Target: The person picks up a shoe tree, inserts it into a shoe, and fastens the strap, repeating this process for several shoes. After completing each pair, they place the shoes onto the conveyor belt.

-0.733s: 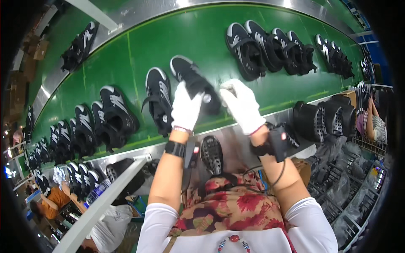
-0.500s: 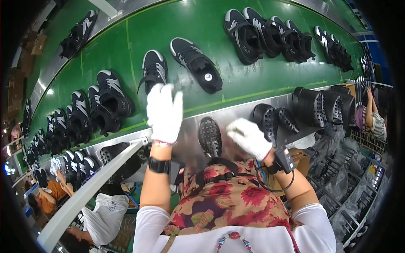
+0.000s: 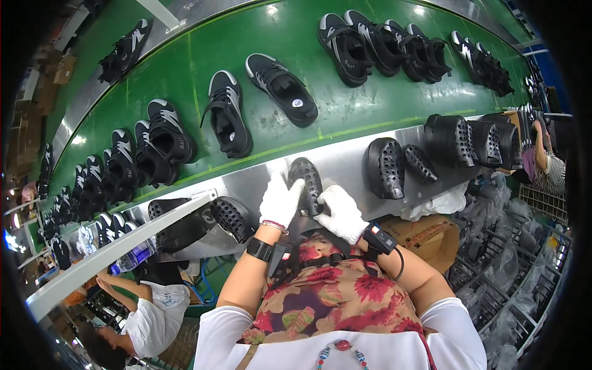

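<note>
Fingers of both white-gloved hands close around one black perforated shoe mould [image 3: 306, 180] that lies on the steel tabletop [image 3: 345, 163] right in front of the person. The left hand [image 3: 279, 201] wraps the mould's near left side, fingers curled up over its edge, while the right hand [image 3: 341, 213] cups the near end from the right; together they seem to pin it flat, studded face up, so that it is steadied from both sides. Each wrist carries a dark strapped device.

Just left of the hands another studded black mould [image 3: 232, 217] leans on the same steel ledge, partly under a slanting pale bar [image 3: 117, 246]. To the right, well apart from the hands, a row of bulkier black perforated moulds [image 3: 385, 166] stands on edge along the ledge, probably parked there within reach. A cardboard box [image 3: 425, 234] sits below them.

Beyond the ledge runs the green conveyor belt [image 3: 185, 74]. A black sneaker with white trim [image 3: 227, 114] and a second black sneaker [image 3: 280, 89] lie singly nearest the hands, laces up; further pairs crowd the belt to the far left and far right.
</note>
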Available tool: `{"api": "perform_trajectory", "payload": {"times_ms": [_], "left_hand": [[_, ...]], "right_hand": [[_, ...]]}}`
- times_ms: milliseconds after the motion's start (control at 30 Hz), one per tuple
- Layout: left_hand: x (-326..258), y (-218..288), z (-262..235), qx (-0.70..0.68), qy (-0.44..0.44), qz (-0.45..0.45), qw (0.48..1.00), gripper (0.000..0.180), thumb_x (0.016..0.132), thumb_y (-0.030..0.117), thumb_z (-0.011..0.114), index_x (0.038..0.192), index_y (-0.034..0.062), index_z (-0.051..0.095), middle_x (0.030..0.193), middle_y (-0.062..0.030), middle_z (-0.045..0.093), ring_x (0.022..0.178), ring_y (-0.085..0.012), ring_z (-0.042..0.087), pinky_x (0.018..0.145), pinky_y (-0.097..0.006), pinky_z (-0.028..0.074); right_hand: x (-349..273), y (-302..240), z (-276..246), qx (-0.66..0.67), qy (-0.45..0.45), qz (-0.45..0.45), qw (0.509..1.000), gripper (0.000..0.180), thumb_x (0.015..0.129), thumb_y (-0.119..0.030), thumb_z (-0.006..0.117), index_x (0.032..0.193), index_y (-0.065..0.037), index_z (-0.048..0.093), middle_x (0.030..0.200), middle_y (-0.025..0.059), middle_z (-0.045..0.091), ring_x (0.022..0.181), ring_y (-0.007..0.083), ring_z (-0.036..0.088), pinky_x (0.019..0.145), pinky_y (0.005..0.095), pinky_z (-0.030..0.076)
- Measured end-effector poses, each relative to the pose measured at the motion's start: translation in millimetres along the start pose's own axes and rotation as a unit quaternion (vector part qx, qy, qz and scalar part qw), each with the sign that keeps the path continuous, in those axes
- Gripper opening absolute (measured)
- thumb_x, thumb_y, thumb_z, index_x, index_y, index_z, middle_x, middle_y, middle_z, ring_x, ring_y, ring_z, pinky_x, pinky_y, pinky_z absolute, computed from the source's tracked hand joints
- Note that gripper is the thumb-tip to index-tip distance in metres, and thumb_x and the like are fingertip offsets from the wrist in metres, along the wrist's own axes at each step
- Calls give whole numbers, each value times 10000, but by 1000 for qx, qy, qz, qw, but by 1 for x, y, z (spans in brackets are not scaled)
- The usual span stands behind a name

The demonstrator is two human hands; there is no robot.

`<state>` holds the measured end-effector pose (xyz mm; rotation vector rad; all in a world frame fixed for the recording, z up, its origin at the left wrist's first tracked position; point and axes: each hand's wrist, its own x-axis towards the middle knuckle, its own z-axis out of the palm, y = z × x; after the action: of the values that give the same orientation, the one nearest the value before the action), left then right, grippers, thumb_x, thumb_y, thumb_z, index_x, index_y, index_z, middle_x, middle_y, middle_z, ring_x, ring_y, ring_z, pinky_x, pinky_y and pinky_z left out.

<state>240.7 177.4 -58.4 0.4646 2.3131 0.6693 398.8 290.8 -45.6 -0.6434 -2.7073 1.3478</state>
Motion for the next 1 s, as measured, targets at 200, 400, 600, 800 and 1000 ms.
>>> {"api": "perform_trajectory", "payload": {"times_ms": [200, 400, 600, 800, 1000], "left_hand": [[-2, 3, -20, -101, 13, 3, 995, 415, 972, 348, 608, 1189, -5, 625, 1163, -198, 672, 1112, -308, 632, 964, -388, 482], [-17, 20, -28, -460, 29, 62, 885, 225, 972, 124, 544, 1106, -14, 660, 1020, -208, 675, 898, -318, 657, 795, -368, 517], [-9, 14, -57, -137, 208, 134, 959, 290, 947, 93, 535, 1210, -5, 610, 1163, -241, 618, 1097, -399, 596, 942, -417, 487], [54, -22, -115, 110, 213, 85, 967, 483, 840, 234, 730, 1273, 74, 588, 1333, -224, 512, 1163, -392, 554, 1019, -434, 453], [76, 9, -65, -42, 172, 110, 978, 402, 944, 440, 610, 1249, 179, 624, 1192, -200, 576, 1056, -402, 619, 912, -475, 507]], "right_hand": [[-9, -16, -54, 164, -66, 123, 977, 415, 688, -114, 846, 981, -69, 556, 926, 54, 579, 825, 174, 633, 760, 336, 537], [25, -45, -66, 342, -94, 147, 923, 570, 771, -190, 838, 1239, -29, 555, 1146, 134, 634, 1013, 239, 658, 916, 343, 530], [63, -67, -45, 258, -48, 99, 960, 732, 793, -312, 823, 1389, -20, 514, 1302, 185, 616, 1198, 279, 603, 1033, 383, 469], [83, -50, -61, 179, -21, 78, 980, 741, 785, -284, 825, 1381, 17, 503, 1305, 222, 608, 1202, 292, 600, 1029, 385, 468], [126, -60, -89, 94, -17, 73, 993, 729, 796, -309, 806, 1371, 17, 501, 1288, 236, 620, 1185, 324, 616, 1018, 380, 475]]}}
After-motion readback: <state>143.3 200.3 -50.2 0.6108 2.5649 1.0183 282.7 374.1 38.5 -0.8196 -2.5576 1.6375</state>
